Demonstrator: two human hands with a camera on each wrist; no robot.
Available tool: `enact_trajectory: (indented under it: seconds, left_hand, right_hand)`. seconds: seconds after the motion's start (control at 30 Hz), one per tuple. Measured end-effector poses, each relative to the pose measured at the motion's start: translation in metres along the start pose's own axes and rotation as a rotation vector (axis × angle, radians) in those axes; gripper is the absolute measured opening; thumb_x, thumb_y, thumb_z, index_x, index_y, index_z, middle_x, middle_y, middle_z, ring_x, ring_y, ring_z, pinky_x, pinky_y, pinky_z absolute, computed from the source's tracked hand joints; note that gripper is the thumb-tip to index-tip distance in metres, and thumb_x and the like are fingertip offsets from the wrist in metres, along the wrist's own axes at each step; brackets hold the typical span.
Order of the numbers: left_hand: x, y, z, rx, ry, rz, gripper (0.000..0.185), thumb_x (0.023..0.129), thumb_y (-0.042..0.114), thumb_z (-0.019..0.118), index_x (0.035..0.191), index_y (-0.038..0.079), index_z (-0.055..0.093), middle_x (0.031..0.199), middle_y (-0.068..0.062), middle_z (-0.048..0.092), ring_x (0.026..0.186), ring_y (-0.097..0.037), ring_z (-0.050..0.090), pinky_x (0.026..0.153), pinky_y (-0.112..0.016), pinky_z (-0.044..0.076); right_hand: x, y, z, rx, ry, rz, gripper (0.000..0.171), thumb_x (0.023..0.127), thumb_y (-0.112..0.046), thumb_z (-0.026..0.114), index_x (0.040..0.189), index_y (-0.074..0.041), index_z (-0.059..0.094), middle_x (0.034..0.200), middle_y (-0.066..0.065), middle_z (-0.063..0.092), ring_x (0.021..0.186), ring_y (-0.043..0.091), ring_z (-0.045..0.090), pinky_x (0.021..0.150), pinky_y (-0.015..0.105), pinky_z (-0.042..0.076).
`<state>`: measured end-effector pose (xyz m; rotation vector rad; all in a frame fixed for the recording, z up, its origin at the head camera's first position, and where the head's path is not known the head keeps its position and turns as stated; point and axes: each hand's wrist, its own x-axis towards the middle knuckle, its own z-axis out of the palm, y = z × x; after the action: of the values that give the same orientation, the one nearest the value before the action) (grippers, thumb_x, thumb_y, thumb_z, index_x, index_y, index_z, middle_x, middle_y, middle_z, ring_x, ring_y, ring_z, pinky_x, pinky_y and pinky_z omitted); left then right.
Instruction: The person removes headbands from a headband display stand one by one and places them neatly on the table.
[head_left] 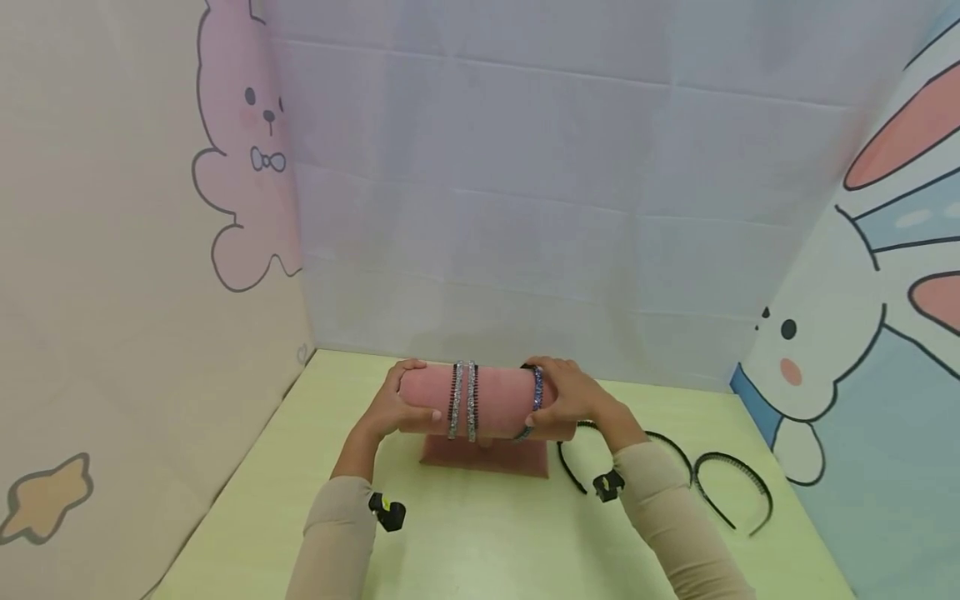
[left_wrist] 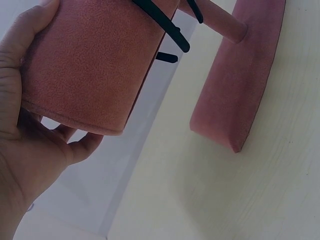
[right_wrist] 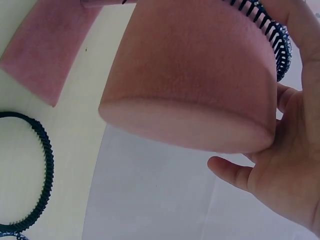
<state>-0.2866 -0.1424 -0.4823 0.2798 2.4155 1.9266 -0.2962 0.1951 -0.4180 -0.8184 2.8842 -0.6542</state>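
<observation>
While both hands clasp it from opposite ends, the pink velvet headband stand [head_left: 495, 400] sits near the back of the pale green surface [head_left: 480, 542], its padded roll lying crosswise on a short post above a flat pink base [head_left: 483, 457]. The left hand [head_left: 401, 404] curls round the left end of the roll, thumb along the front and fingers over the top; the left wrist view shows the palm cupping the end face, with fingertips [left_wrist: 80, 147] tucked beneath its lower edge. The right hand [head_left: 566, 396] wraps the right end in the same way, its fingers lying over a blue rhinestone headband [head_left: 536, 398] that rings the roll just inside that end; the right wrist view shows that band's black teeth [right_wrist: 272, 37] pressed against the velvet beside the thumb. Two silver rhinestone headbands [head_left: 463, 400] hang side by side around the middle of the roll, apart from both hands. On the surface to the right of the base lie two plain black toothed headbands, one [head_left: 573, 471] partly hidden under the right forearm, the other [head_left: 738, 487] further right near the rabbit-printed wall [head_left: 862, 350].
</observation>
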Motion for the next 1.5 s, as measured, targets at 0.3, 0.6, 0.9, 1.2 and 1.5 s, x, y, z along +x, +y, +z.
enact_trajectory:
  seconds: [0.3,0.6,0.9,1.2,1.5]
  left_hand:
    - [0.001,0.002,-0.002,0.010,0.000,-0.008,0.091,0.054,0.020,0.092,0.128,0.034,0.041,0.132,-0.008,0.037,0.108,-0.036,0.047,0.081,-0.048,0.046]
    - [0.002,0.000,-0.005,0.009,-0.001,0.011,0.091,0.053,0.021,0.092,0.127,0.033,0.041,0.131,-0.009,0.038,0.108,-0.036,0.047,0.081,-0.047,0.046]
    - [0.001,0.000,-0.003,0.000,0.002,-0.011,0.091,0.054,0.019,0.092,0.128,0.034,0.041,0.132,-0.007,0.038,0.109,-0.035,0.047,0.082,-0.048,0.045]
    - [0.001,-0.001,-0.003,-0.001,0.010,0.000,0.091,0.054,0.019,0.092,0.128,0.032,0.041,0.133,-0.007,0.037,0.109,-0.036,0.046,0.083,-0.048,0.045]
    - [-0.004,0.010,-0.004,-0.031,-0.019,-0.002,0.092,0.057,0.011,0.090,0.132,0.023,0.039,0.140,-0.010,0.031,0.109,-0.037,0.046,0.084,-0.047,0.044]
  right_hand:
    - [-0.006,0.016,-0.001,0.122,0.034,-0.024,0.093,0.062,-0.051,0.080,0.139,-0.021,0.038,0.128,0.004,0.046,0.116,0.032,0.037,0.085,0.049,0.039]
    - [-0.012,0.016,0.004,0.105,0.061,0.016,0.099,0.058,-0.058,0.079,0.140,-0.026,0.034,0.130,0.009,0.042,0.112,0.030,0.041,0.080,0.051,0.041]
    - [-0.017,0.027,0.009,0.199,0.070,0.016,0.102,0.056,-0.050,0.084,0.140,-0.026,0.030,0.131,0.012,0.038,0.110,0.030,0.043,0.081,0.048,0.043]
    - [-0.024,0.034,0.007,0.451,0.055,-0.019,0.099,0.066,-0.028,0.084,0.144,-0.019,0.023,0.137,0.016,0.033,0.119,0.037,0.040,0.083,0.051,0.043]
    - [-0.031,0.041,0.008,0.563,0.039,0.001,0.098,0.071,-0.017,0.081,0.145,-0.015,0.016,0.144,0.026,0.020,0.128,0.045,0.027,0.094,0.064,0.027]
